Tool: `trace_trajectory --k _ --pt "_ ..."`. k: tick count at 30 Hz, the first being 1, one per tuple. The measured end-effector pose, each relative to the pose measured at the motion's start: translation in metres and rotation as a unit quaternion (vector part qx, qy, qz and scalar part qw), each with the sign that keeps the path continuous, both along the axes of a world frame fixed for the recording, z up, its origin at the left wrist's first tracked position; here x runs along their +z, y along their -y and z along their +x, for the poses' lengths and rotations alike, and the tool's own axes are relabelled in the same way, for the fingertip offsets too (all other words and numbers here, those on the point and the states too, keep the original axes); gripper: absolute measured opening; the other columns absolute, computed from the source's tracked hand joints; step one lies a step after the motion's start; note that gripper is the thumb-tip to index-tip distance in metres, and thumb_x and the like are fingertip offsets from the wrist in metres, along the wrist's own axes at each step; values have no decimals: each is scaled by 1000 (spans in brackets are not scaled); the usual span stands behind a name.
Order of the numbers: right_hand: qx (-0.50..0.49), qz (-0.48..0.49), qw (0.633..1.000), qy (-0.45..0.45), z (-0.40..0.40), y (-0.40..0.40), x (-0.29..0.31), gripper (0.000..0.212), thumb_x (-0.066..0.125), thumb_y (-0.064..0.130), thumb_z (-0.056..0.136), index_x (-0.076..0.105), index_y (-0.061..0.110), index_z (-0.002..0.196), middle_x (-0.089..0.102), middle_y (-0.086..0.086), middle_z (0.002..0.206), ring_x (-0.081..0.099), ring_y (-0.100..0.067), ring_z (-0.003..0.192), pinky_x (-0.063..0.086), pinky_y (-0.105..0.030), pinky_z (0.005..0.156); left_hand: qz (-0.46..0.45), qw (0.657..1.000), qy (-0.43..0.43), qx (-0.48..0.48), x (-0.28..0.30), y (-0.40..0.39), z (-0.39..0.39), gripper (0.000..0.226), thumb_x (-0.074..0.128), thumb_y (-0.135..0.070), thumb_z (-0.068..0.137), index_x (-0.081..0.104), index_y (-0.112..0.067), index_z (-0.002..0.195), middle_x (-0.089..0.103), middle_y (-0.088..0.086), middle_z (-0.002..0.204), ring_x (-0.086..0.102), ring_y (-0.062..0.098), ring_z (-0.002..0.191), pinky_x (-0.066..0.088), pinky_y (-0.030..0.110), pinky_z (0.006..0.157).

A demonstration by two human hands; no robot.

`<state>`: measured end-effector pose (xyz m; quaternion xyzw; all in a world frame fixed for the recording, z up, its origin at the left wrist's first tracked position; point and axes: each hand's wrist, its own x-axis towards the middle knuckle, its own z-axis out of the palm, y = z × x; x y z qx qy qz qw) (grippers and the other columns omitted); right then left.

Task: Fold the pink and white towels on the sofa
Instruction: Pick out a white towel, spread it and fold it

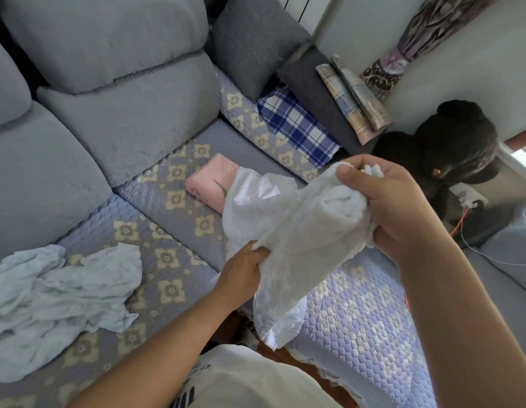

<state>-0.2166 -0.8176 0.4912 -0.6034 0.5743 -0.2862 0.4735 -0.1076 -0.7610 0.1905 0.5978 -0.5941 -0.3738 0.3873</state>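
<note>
I hold a crumpled white towel [288, 231] in the air above the sofa seat [179, 219]. My right hand [385, 207] grips its bunched upper end, thumb on top. Lower down, my left hand [241, 269] pinches the towel's left edge. The rest of the white cloth hangs below my hands toward the seat's front edge. A pink towel [210, 182], folded into a neat rectangle, lies flat on the seat behind the white one, and the white towel covers its right side.
A crumpled pale blue cloth [59, 301] lies on the seat at the left. A blue checked folded cloth [297, 125] and grey cushions [253, 39] sit at the back right. A dark plush toy [450, 148] stands beside the sofa at the right.
</note>
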Motion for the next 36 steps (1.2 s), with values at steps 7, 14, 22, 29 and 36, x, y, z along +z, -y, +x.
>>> trace_trajectory --k 7,14,22,29,36 --pt "-8 -3 1000 5 -8 -2 0 14 67 25 95 73 23 82 75 -4 84 73 -18 74 58 -31 65 21 999 -17 -29 2 2 -9 21 58 -19 93 77 -25 101 59 -4 126 56 4 97 50 25 90" --pt "-42 -25 999 -11 -15 4 -5 10 68 27 95 72 19 89 75 -4 86 73 -19 77 60 -34 69 2 999 40 -36 2 -5 -18 32 57 -48 94 68 -20 105 44 -13 128 57 8 101 53 28 84" --pt "-179 -132 972 -80 -33 22 -14 9 68 35 89 72 30 82 72 1 86 72 -23 87 62 -51 80 -153 978 90 106 -3 -41 17 30 46 -30 101 71 -15 105 65 -8 101 60 7 86 45 12 75" --pt "-168 -128 976 -50 -31 20 -11 11 68 35 91 73 33 82 72 7 83 73 -18 83 63 -48 79 -144 979 142 23 16 -36 14 35 50 -27 98 72 -12 121 64 2 121 67 18 97 59 33 83" --pt "-60 -122 990 -28 -8 3 -13 13 69 33 93 72 31 81 72 6 82 73 -17 77 64 -41 69 -158 959 187 146 38 10 -24 47 50 -16 101 48 -22 148 41 12 150 40 31 139 36 43 114"
